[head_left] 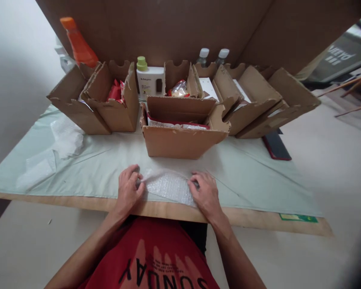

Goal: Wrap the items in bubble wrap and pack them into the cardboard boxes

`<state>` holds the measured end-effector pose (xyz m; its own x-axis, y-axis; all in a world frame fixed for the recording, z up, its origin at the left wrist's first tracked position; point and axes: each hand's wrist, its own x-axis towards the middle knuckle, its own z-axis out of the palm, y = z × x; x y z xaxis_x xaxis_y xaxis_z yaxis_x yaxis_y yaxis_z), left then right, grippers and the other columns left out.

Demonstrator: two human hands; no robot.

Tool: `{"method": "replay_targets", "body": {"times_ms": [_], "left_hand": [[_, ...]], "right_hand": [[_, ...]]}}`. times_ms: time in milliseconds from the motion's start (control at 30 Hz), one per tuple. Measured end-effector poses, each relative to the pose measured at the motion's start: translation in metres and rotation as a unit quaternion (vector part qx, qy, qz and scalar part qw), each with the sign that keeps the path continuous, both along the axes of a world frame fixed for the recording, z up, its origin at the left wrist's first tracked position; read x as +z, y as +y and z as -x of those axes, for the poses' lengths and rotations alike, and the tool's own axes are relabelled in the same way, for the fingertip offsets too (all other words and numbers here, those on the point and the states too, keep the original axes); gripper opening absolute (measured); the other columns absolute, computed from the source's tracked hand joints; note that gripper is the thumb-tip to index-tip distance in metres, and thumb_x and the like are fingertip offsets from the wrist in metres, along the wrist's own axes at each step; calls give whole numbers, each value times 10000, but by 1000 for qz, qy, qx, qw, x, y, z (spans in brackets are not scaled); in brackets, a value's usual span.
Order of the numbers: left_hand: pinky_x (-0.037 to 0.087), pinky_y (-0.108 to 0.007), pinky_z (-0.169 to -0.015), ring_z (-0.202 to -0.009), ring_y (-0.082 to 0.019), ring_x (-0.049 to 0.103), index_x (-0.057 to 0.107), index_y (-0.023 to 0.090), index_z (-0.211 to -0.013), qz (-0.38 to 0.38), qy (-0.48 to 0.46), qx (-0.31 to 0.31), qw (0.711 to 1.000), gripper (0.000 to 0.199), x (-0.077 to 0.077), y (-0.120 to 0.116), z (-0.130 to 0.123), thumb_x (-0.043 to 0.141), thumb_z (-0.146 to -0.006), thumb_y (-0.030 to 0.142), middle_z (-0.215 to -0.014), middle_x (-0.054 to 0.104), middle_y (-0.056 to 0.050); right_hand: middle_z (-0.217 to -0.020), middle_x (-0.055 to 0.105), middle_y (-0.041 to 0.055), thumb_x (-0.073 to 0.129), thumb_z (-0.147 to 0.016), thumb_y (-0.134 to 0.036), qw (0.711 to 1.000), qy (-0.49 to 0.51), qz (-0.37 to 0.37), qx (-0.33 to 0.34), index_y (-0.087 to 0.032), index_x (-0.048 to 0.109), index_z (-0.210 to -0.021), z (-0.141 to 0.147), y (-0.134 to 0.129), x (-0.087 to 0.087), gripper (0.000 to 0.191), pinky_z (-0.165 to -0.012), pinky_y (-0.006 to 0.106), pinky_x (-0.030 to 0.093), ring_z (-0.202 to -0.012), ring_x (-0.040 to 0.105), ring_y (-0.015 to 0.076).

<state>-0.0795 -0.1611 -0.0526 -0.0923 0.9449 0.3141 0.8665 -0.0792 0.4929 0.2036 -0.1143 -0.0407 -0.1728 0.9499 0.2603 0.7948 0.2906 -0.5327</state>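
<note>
Currently | left hand [128, 190], right hand [206, 195]: both pinching bubble wrap [167, 187] | red shirt [150, 245]: "SUNDAY"

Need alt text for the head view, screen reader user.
Left hand and right hand hold bubble wrap at the near edge of a cloth-covered table; open cardboard boxes stand behind, bottles beyond.

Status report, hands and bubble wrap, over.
Bare left hand, bare right hand: grip on opposite ends. Clear plastic bubble wrap: between them. Brown cardboard box: just beyond.
</note>
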Motion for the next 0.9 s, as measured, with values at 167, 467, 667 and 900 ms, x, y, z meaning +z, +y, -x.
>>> {"method": "replay_targets", "body": {"times_ms": [167, 467, 667, 900], "left_hand": [[582, -306, -785, -865, -183, 716, 621, 217, -1092, -19, -90, -53, 994, 233, 19, 5, -7, 530, -892, 142, -985, 741, -39], [439, -613, -1110, -1397, -394, 468, 415, 201, -1512, 6, 33, -236, 971, 721, 30, 47, -62, 649, -831, 168, -1514, 491, -192], [395, -591, -1190, -1517, -315, 351, 416, 276, -1508, 87, -60, -406, 908, 817, 46, -31, -25, 501, -727, 49, -1517, 533, -105], [477, -573, -1088, -1334, -329, 569, 511, 207, -1425, 19, -78, -328, 941, 547, 28, -60, -36, 611, -888, 171, -1345, 665, -163]], "right_hand": [[-842, 698, 29, 594, -911, -356, 966, 193, 164, -42, -217, 645, -1145, -11, -59, 18, 278, -703, 304, 514, -735, 653, 177], [-769, 632, 10, 665, -884, -451, 859, 408, 284, -124, -184, 574, -1420, 2, -114, 10, 605, -569, 277, 525, -619, 557, 144], [-726, 645, 4, 767, -777, -481, 766, 507, 356, -168, -178, 771, -1065, 9, -113, 10, 418, -490, 259, 501, -539, 551, 115], [-740, 684, 29, 825, -698, -505, 707, 570, 396, -141, -172, 726, -949, 21, -108, 19, 429, -443, 237, 477, -598, 651, 166]]}}
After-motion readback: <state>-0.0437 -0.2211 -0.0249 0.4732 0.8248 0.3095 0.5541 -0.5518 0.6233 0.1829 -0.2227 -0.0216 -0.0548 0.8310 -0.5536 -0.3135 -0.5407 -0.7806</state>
